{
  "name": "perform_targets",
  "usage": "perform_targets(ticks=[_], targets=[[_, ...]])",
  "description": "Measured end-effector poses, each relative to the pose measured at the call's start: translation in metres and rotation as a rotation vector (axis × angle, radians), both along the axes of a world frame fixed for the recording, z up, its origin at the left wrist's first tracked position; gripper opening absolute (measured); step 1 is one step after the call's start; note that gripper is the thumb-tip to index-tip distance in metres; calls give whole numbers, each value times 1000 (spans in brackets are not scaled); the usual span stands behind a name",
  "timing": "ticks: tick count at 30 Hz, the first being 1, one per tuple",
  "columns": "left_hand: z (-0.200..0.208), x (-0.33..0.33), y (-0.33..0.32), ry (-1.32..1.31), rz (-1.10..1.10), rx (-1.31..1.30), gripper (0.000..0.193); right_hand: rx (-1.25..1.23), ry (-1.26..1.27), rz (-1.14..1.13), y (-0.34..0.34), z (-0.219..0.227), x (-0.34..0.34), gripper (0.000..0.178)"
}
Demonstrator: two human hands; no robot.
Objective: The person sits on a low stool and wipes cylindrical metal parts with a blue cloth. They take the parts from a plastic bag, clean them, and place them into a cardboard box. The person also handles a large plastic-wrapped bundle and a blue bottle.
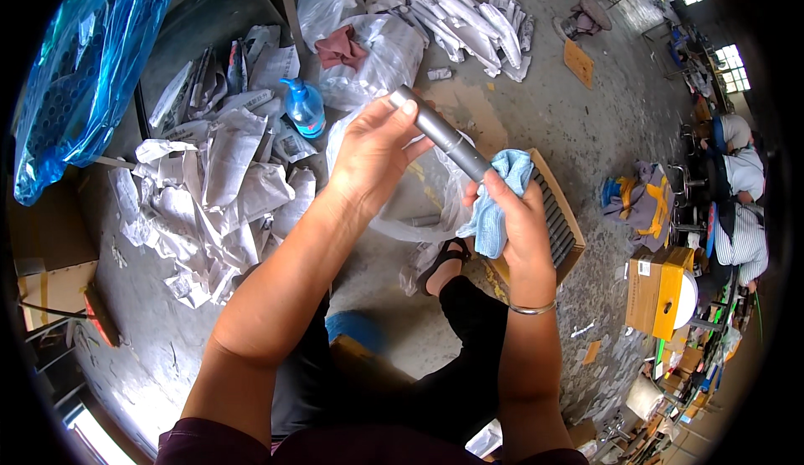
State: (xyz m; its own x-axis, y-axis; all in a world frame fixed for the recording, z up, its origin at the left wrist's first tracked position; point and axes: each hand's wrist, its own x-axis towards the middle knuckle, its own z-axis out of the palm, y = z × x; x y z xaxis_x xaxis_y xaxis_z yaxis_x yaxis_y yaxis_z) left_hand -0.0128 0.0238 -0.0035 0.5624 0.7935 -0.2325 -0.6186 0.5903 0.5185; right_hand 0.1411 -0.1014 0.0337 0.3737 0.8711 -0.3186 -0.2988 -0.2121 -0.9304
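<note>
The dark grey metal tube is lying suspended between the two hands, above the floor, with its long axis slanting from upper left down to lower right. The left hand is holding the upper end, its thumb pressing along the side near the tip and its fingers curling underneath; that grip is closing narrowly around the metal. The right hand is taking the lower end, its thumb lying near the end and a light blue cloth bunching in the palm — so this grip is holding cloth and tube together. Neither hand is standing nearer: each is touching its own end, and the middle, with its ringed step, is showing bare between them. From the right hand, the tube is extending up and to the left. Just beyond that hand, on the right, a cardboard box is holding similar grey rods — partly hiding behind the wrist and cloth.
</note>
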Motion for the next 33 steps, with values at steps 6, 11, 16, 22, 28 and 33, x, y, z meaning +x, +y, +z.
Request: perform_targets(ticks=[6,11,16,22,28,33], targets=[[2,0,1,-7,-57,80,24,-54,89,19,0,-5,6,23],[5,1,1,-13,-89,89,24,-87,109,46,-2,-3,9,26],[-2,0,1,84,-77,81,20,75,170,-43,0,-5,13,41],[0,-1,1,128,-78,74,19,163,338,36,-4,-5,23,54],[1,-1,1,181,-84,80,20,203,444,13,-4,-3,27,59],[2,0,0,231,-111,97,22,225,471,32,-4,0,26,62]])
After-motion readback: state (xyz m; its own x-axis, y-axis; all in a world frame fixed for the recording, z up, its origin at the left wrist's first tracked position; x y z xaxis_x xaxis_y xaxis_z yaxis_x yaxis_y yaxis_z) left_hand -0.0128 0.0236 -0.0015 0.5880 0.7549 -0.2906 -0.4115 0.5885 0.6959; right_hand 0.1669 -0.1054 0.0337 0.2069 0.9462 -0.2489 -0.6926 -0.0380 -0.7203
